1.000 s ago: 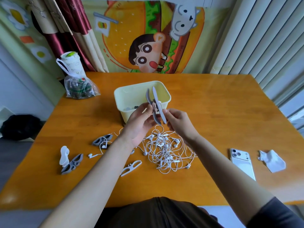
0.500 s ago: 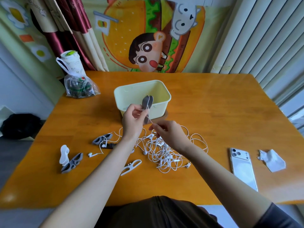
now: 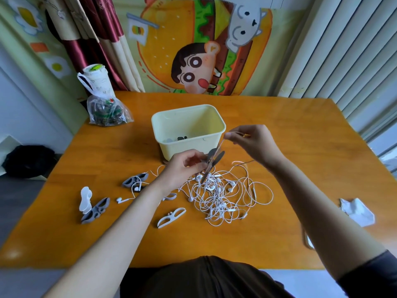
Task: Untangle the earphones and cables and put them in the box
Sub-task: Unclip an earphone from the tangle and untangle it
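A pale yellow box (image 3: 189,145) stands open at the table's middle, with a few dark items at its bottom. In front of it lies a tangled heap of white earphones (image 3: 221,196). My left hand (image 3: 182,168) grips a grey cable winder (image 3: 213,160) just above the heap. My right hand (image 3: 252,143) is raised beside the box's right corner and pinches a thin white cable that runs taut down to the winder.
Grey winders (image 3: 135,180) (image 3: 95,210) and white winders (image 3: 85,198) (image 3: 171,217) lie at the left, with a loose earbud (image 3: 122,200). A plastic bag (image 3: 105,112) sits at the back left. A crumpled white tissue (image 3: 357,211) lies at the right.
My right hand has risen up and to the right, pulling a cable taut from the winder. My left hand has dropped lower with the winder, toward the heap.
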The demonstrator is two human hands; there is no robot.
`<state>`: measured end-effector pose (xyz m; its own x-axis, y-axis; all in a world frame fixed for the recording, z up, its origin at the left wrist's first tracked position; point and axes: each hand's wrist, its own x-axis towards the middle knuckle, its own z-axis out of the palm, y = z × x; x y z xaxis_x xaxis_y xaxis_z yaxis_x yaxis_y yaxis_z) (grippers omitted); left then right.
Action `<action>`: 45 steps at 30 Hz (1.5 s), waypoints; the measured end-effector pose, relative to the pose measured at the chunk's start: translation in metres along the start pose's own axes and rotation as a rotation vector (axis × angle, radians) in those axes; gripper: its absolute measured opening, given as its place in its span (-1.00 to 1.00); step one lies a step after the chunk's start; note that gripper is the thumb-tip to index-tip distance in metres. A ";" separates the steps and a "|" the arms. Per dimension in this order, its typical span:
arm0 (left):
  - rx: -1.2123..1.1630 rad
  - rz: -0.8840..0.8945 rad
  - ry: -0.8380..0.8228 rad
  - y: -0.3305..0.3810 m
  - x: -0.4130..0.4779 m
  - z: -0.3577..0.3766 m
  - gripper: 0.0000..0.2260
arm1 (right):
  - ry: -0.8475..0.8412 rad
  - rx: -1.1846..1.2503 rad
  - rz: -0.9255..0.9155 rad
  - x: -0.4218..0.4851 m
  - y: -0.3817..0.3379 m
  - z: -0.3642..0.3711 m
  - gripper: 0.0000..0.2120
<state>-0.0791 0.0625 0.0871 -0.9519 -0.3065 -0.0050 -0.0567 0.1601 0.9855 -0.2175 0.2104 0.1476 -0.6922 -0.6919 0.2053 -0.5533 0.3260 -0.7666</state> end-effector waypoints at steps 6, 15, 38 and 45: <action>-0.122 -0.045 -0.016 0.007 -0.001 0.003 -0.89 | 0.108 0.177 0.092 -0.003 0.010 0.007 -0.90; -0.383 0.007 -0.078 0.027 -0.002 0.008 -0.89 | 0.112 0.266 0.163 -0.007 0.003 0.015 -0.79; -0.106 0.074 0.543 0.010 0.011 0.009 -0.93 | -0.156 0.056 0.121 -0.047 -0.011 0.065 -0.74; 0.287 0.095 0.395 -0.012 0.008 0.001 -0.91 | -0.185 -0.042 0.067 -0.042 -0.018 0.041 -0.74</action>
<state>-0.0867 0.0588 0.0747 -0.7730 -0.6014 0.2018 -0.1087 0.4390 0.8919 -0.1594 0.2071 0.1282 -0.6336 -0.7728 0.0368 -0.5306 0.3993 -0.7477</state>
